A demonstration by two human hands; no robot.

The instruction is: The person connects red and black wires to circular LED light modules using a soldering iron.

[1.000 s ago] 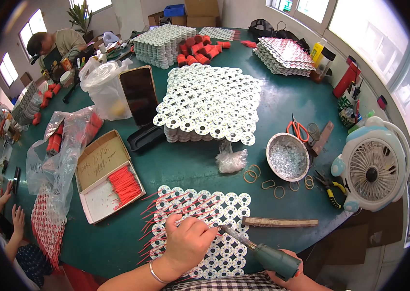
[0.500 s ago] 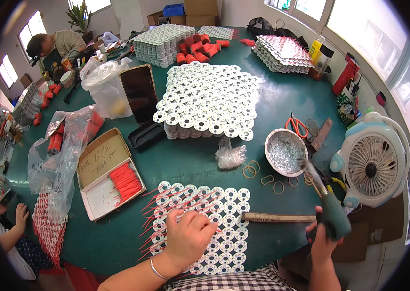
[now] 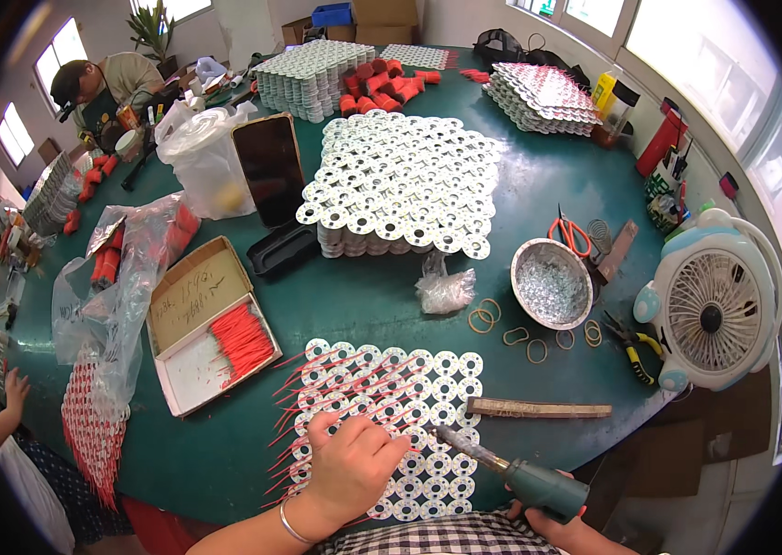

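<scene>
In front of me lies a panel of round white circuit boards (image 3: 446, 486), with rows of thin red wires (image 3: 317, 379) across its left and upper parts. My left hand (image 3: 354, 467) rests over the panel's middle, its thumb and fingers pinched on a red wire whose end shows just beyond the fingertips. My right hand (image 3: 562, 529), partly hidden at the lower edge, is closed around the green handle of a soldering iron (image 3: 539, 487). The iron points left, its tip over the boards just right of my left fingers; whether it touches cannot be made out.
Left stands an open box (image 3: 189, 388) of red wires. A metal bowl (image 3: 551, 285) of silvery bits, rubber bands (image 3: 481, 317), pliers (image 3: 636, 350) and a fan (image 3: 710, 310) are right. A board stack (image 3: 400, 185) stands behind. A wooden strip (image 3: 539, 408) touches the panel's right side.
My right hand has brought the soldering iron from beside the bowl down and left to the panel. My left hand keeps its pinch at nearly the same spot. At far left, another person's hand has shifted.
</scene>
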